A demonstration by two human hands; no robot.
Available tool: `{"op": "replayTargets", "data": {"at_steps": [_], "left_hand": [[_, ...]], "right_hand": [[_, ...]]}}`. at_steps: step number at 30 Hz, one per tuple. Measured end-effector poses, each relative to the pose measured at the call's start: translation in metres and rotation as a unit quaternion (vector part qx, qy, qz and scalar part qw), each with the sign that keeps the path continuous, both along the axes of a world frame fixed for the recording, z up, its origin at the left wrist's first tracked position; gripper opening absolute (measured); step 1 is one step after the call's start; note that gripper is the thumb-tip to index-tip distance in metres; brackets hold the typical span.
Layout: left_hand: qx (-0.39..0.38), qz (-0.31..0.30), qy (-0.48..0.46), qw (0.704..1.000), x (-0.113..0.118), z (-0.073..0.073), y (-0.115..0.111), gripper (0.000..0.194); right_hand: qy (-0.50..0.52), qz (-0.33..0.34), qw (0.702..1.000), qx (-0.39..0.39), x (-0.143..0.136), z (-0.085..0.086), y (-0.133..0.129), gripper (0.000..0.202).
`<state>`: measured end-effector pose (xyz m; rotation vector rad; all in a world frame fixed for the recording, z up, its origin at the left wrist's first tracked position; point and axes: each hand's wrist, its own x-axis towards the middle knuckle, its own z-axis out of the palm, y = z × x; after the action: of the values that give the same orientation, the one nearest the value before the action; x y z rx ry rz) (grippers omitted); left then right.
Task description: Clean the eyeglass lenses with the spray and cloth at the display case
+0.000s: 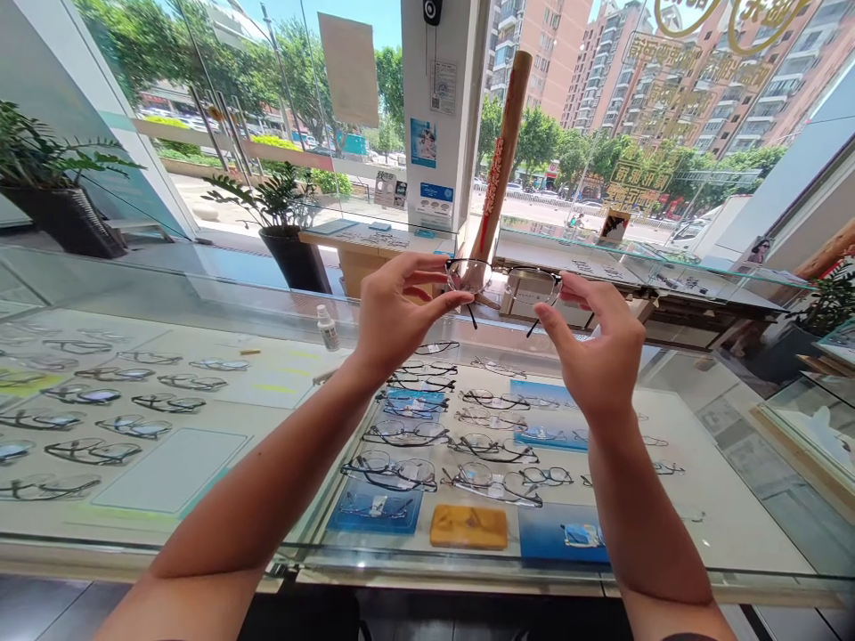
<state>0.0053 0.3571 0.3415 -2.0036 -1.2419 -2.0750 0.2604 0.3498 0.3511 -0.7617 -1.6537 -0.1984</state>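
Both of my hands hold up one pair of eyeglasses (538,287) above the glass display counter. The frame has dark upper rims and thin lower rims, and its dark temple tips hang below the lenses. My left hand (404,307) pinches the left edge between thumb and fingers. At the other edge, my right hand (599,343) grips the frame the same way, thumb below the rim. Under my arms, several more pairs of glasses (404,434) lie in rows inside the counter, with a yellow case (468,526) near its front.
A small white spray bottle (328,328) stands on the glass counter (374,554) left of my hands. Beyond it are potted plants (287,236), a leaning wooden post (500,151) and another glass showcase (668,258). A lower glass case (808,427) stands at the right.
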Motion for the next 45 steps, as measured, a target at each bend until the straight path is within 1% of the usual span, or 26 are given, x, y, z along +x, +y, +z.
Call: {"op": "replayTargets", "data": {"at_steps": [5, 9, 11, 14, 16, 18, 22, 24, 27, 31, 37, 45], "left_hand": [[-0.003, 0.002, -0.003, 1.000, 0.000, -0.001, 0.000, 0.052], [0.009, 0.016, 0.010, 1.000, -0.001, 0.000, -0.001, 0.051], [0.020, 0.030, 0.022, 0.999, -0.001, 0.000, -0.003, 0.052], [0.052, 0.063, 0.042, 0.996, -0.001, 0.001, -0.007, 0.056], [0.084, 0.084, 0.058, 0.991, 0.000, 0.001, -0.008, 0.056], [0.121, 0.097, 0.072, 0.985, 0.000, 0.000, -0.008, 0.056], [0.192, 0.103, 0.094, 0.971, -0.002, -0.001, -0.002, 0.058], [0.219, 0.098, 0.103, 0.965, -0.003, -0.001, 0.001, 0.059], [0.237, 0.087, 0.103, 0.962, -0.003, -0.001, 0.003, 0.058], [0.229, 0.067, 0.094, 0.966, -0.003, -0.001, 0.003, 0.059], [0.197, 0.029, 0.073, 0.977, -0.003, -0.004, 0.006, 0.058], [0.151, -0.018, 0.057, 0.987, -0.002, -0.005, 0.008, 0.059]], "right_hand": [[0.004, 0.012, 1.000, -0.003, -0.001, 0.001, -0.001, 0.033], [0.010, 0.022, 0.999, -0.029, -0.002, 0.001, 0.000, 0.035], [0.021, 0.042, 0.998, -0.041, -0.002, 0.000, 0.003, 0.038], [0.070, 0.099, 0.991, -0.058, -0.001, -0.002, 0.010, 0.037], [0.122, 0.138, 0.981, -0.069, -0.001, -0.004, 0.016, 0.034], [0.165, 0.162, 0.969, -0.082, 0.000, -0.005, 0.022, 0.031], [0.201, 0.182, 0.955, -0.119, 0.000, -0.005, 0.026, 0.026], [0.210, 0.190, 0.951, -0.122, 0.000, -0.005, 0.025, 0.024], [0.215, 0.189, 0.950, -0.122, 0.000, -0.004, 0.023, 0.022], [0.217, 0.194, 0.945, -0.145, 0.001, -0.004, 0.023, 0.025], [0.222, 0.267, 0.918, -0.191, 0.002, -0.003, 0.022, 0.029], [0.244, 0.338, 0.878, -0.234, -0.001, 0.002, 0.016, 0.019]]}}
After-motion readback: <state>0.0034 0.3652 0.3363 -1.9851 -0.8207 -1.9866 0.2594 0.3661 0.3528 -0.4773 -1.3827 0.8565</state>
